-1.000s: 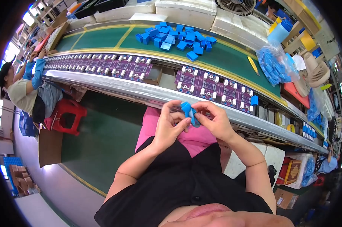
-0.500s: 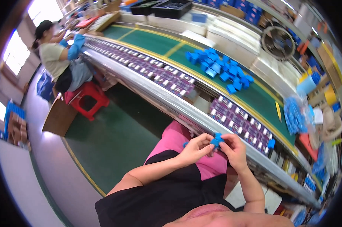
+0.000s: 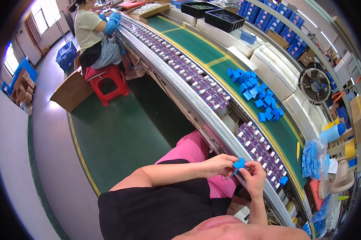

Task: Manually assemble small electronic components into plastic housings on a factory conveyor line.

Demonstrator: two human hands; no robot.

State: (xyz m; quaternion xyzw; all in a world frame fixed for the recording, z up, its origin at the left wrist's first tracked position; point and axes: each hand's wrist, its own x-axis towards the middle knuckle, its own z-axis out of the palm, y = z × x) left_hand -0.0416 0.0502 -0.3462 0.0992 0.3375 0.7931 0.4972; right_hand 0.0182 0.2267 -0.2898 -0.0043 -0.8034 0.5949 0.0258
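Observation:
Between my two hands, above my lap at the edge of the metal rail (image 3: 224,140), is a small blue plastic piece (image 3: 239,164). My left hand (image 3: 219,165) pinches it from the left. From the right, the fingertips of my right hand (image 3: 253,176) close on its other side. A thin blue strip hangs below the piece, next to my fingers. Just beyond my hands lie purple circuit boards (image 3: 255,149) with white connectors, set in rows along the rail. One blue part (image 3: 283,181) sits at the near end of these boards.
Loose blue plastic pieces (image 3: 247,95) are heaped on the green belt (image 3: 188,46). A fan (image 3: 315,84) and a plastic bag of blue parts (image 3: 313,158) stand at the right. Farther along the line, a co-worker (image 3: 90,30) sits on a red stool (image 3: 108,84).
The view has turned, so the line appears steeper. Both hands still grip the blue piece and have shifted its position between the fingers; the thin strip now shows below it.

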